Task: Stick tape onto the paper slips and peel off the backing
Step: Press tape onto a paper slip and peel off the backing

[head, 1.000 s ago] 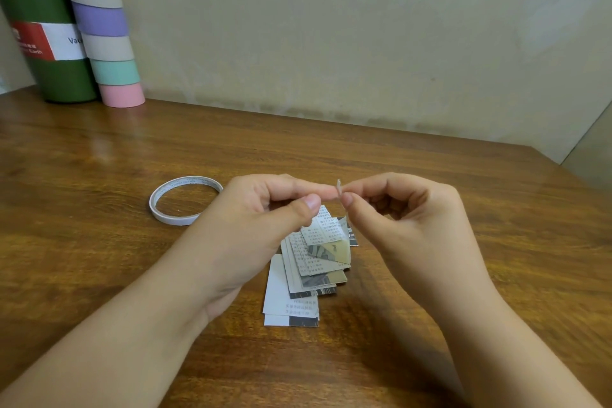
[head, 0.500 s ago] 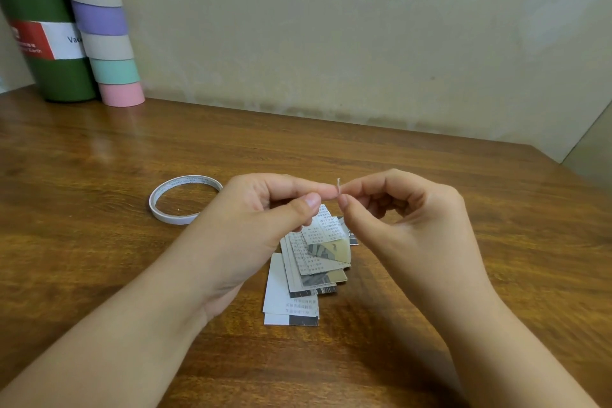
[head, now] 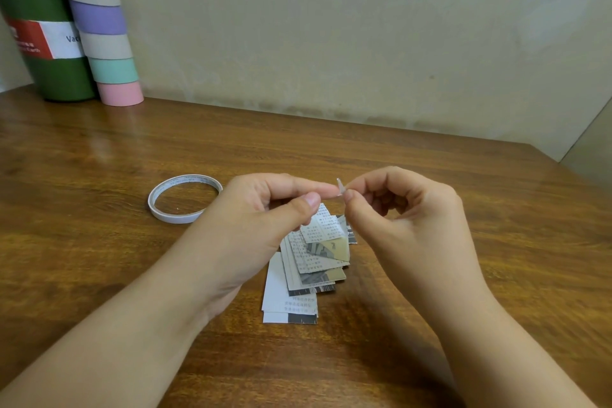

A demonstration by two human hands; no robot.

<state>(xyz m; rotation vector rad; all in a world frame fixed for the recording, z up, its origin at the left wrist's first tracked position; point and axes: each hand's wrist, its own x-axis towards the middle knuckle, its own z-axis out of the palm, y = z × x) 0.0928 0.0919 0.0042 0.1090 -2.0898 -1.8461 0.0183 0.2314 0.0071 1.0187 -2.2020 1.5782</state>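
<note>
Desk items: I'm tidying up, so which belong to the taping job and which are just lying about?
In the job:
tape piece, pinched between left hand and right hand
paper slips
tape roll

Lying about:
green flask
striped tube

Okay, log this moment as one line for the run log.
step: handling tape piece | left hand: pinches tape piece | right hand: pinches same piece | paper slips: piled on table | tape roll: flat, left of hands
</note>
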